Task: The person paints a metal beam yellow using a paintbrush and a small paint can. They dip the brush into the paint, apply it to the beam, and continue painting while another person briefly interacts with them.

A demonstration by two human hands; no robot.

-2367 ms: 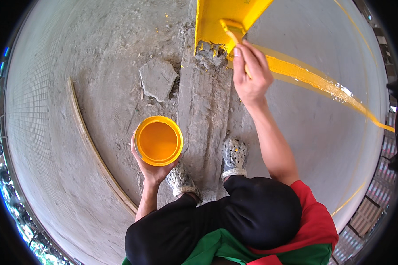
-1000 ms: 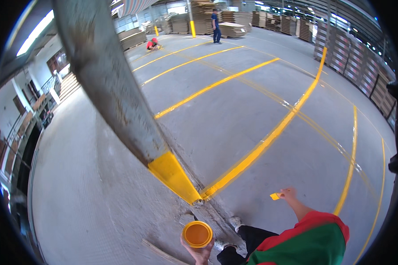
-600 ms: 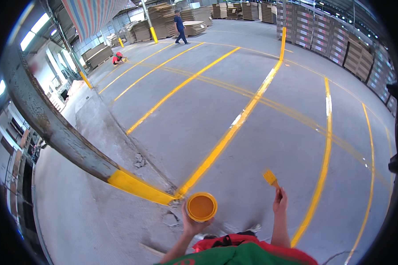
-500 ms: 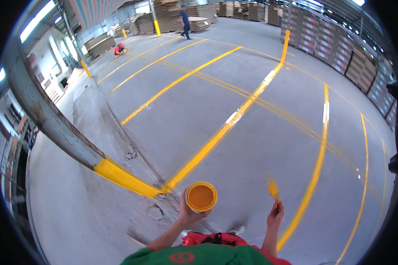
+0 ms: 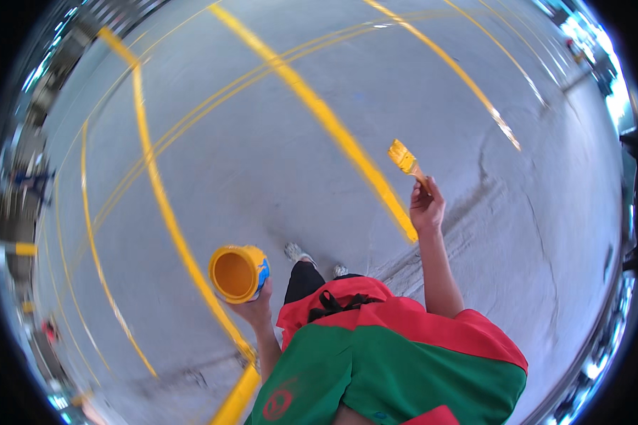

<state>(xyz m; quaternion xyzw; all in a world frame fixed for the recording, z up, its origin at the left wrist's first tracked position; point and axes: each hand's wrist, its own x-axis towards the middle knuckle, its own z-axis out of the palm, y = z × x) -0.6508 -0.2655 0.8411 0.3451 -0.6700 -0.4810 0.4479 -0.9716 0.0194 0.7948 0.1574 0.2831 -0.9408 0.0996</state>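
Observation:
My left hand [image 5: 254,306] is wrapped round the lower side of a yellow paint can [image 5: 261,265], held upright enough to keep its contents in. Orange-yellow paint [image 5: 234,275] shows inside the open top. Up and to the right, my right hand [image 5: 427,205] grips the wooden handle of a paintbrush [image 5: 404,157]. Its bristles are coated in yellow and point up and left, in the air above the floor. Between the can and the brush runs a thick yellow floor line [image 5: 326,117].
Several yellow lines cross the grey concrete floor [image 5: 262,170]. A yellow post base [image 5: 237,395] rises near my left forearm. A rough, cracked strip [image 5: 468,205] runs past my right arm. A person in dark clothing [image 5: 34,180] is at the far left, near stacked goods.
My view has swung to the right and further down, and the yellow post has shifted in it. Both hands have kept hold of the can and the brush; the brush is now higher in view.

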